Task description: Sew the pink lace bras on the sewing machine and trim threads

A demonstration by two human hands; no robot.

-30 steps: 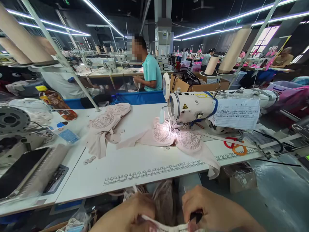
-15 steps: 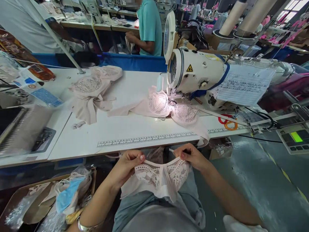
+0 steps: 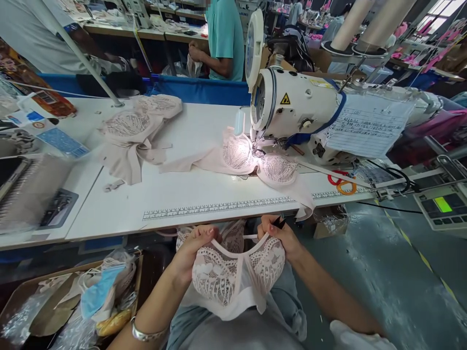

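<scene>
Over my lap I hold a pale pink lace bra by its upper edge, cups facing me. My left hand is closed on the cup edge at the left. At the right, my right hand pinches the other cup's edge. A small black pointed thing sticks out of the right hand; its kind is hidden. Just above, a second lace bra lies under the needle of the white sewing machine, in its lamp light. Behind my hands more lace shows below the table edge.
Another lace bra lies on the white table, left of the machine. A ruler strip runs along the front edge. At lower left stands a box of scraps and a blue mask. A co-worker in teal sits beyond.
The bra in my hands has been raised and opened out, so its cups face me more fully. The black point at my right hand has come into view.
</scene>
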